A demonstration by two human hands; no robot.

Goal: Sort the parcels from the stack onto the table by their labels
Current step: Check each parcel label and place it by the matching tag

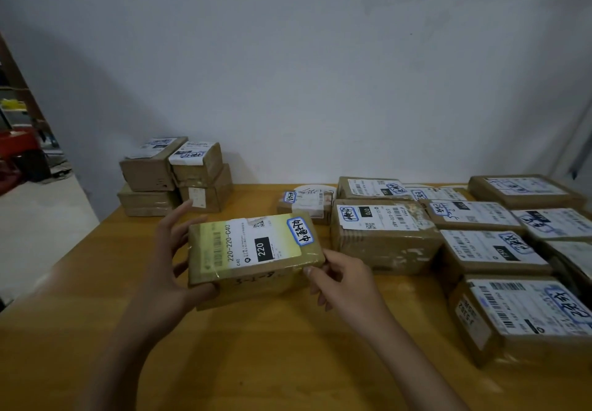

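We grip 220-label parcel [256, 260] over tabletop [256, 362] centre: left hand [169, 260] fingers clamped on left end, right hand [346, 279] pinching near-right corner.

I read it as a parcel sorting room: labelled cardboard boxes [384, 234] covering a wooden table [256, 362], bare wall [288, 58], storage shelf [19, 106] left.

Held parcel [256, 250] underside hidden, nearest parcel [519, 314] cropped right, shelf [19, 106] blurred

held parcel [256, 258] label "220-220-C40", neighbouring parcel [384, 234] "070"
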